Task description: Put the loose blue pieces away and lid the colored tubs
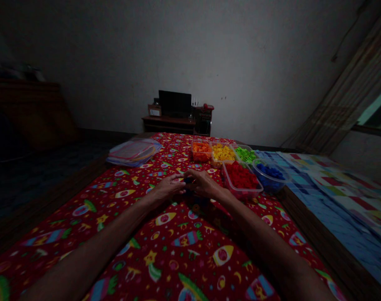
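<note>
My left hand and my right hand meet at the middle of a table covered with a red patterned cloth. Both have their fingers curled together around a small dark blue piece held between them. Just right of my right hand stands a clear tub of red pieces. A tub of blue pieces sits beside it.
Behind them stand tubs of orange pieces, yellow pieces and green pieces. A stack of clear lids lies at the far left. A blue patterned surface lies to the right. A dark screen stands on a low cabinet by the wall.
</note>
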The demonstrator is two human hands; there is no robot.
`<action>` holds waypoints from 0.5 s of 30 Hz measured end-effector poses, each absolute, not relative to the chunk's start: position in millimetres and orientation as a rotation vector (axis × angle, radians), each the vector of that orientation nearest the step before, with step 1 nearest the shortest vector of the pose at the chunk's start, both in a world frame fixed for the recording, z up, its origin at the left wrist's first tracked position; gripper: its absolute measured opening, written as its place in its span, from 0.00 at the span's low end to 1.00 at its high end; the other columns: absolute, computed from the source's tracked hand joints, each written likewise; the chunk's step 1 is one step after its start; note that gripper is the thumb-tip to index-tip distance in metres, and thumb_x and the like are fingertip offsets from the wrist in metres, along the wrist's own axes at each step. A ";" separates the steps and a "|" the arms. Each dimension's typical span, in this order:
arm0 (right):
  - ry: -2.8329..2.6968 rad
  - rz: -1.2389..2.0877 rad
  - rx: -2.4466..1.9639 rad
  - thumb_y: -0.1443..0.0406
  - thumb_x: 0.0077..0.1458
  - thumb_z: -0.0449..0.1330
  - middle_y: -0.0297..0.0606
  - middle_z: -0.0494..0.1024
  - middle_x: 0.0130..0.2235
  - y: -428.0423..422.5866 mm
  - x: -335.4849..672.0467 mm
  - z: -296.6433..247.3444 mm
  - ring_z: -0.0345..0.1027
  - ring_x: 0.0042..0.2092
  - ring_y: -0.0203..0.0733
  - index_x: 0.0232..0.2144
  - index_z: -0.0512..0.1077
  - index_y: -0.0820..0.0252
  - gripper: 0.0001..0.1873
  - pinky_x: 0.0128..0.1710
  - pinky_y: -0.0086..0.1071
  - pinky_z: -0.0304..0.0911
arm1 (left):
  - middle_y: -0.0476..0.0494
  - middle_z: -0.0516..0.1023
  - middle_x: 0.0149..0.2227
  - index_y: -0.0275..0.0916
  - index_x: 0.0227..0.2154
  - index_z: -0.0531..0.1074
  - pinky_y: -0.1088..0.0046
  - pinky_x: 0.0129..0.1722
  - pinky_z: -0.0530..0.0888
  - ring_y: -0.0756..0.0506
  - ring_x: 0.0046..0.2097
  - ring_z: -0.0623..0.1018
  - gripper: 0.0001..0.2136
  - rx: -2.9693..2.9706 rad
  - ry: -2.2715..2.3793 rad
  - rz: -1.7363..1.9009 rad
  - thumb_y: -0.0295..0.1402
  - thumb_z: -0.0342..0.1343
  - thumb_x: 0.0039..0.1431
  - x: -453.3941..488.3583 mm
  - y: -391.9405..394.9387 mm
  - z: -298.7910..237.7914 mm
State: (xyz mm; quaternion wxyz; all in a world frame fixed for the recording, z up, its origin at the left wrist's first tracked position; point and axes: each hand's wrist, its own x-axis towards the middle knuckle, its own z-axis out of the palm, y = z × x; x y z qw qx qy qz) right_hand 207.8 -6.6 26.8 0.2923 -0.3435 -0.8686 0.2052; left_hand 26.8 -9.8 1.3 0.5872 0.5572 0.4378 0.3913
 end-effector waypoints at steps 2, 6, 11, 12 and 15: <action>-2.275 0.516 -0.964 0.70 0.50 0.60 0.36 0.77 0.32 -5.0 213.8 35.6 0.68 0.32 0.35 0.39 0.68 0.61 0.11 0.29 0.24 0.56 | 0.44 0.78 0.34 0.37 0.45 0.68 0.73 0.32 0.74 0.49 0.30 0.77 0.23 1.321 1.029 0.915 0.41 0.62 0.47 27.2 -8.6 1.7; -2.063 0.347 -1.168 0.69 0.49 0.60 0.35 0.76 0.30 2.0 253.5 65.6 0.68 0.30 0.35 0.38 0.69 0.61 0.11 0.29 0.25 0.58 | 0.43 0.78 0.32 0.35 0.40 0.69 0.73 0.30 0.74 0.49 0.29 0.76 0.21 1.431 1.060 0.965 0.46 0.59 0.48 23.1 -4.3 0.6; -1.737 -0.062 -1.586 0.69 0.48 0.61 0.40 0.78 0.32 1.9 345.1 97.4 0.70 0.32 0.38 0.38 0.72 0.64 0.12 0.32 0.29 0.60 | 0.44 0.77 0.30 0.35 0.38 0.70 0.73 0.29 0.72 0.50 0.28 0.75 0.19 1.520 1.121 1.020 0.45 0.57 0.47 17.6 -2.0 -2.4; -1.680 -0.152 -1.693 0.68 0.48 0.61 0.41 0.78 0.32 0.0 363.4 99.2 0.70 0.32 0.40 0.38 0.73 0.64 0.12 0.33 0.30 0.61 | 0.44 0.77 0.30 0.35 0.37 0.70 0.73 0.29 0.72 0.49 0.28 0.75 0.19 1.529 1.130 1.039 0.44 0.56 0.47 17.0 -1.5 -3.5; -1.561 -0.369 -1.948 0.67 0.48 0.61 0.44 0.78 0.33 -5.9 407.2 96.0 0.70 0.36 0.44 0.38 0.75 0.63 0.13 0.37 0.34 0.61 | 0.44 0.77 0.30 0.35 0.36 0.71 0.71 0.30 0.73 0.47 0.29 0.76 0.18 1.601 1.211 1.088 0.43 0.55 0.47 15.2 1.9 -8.5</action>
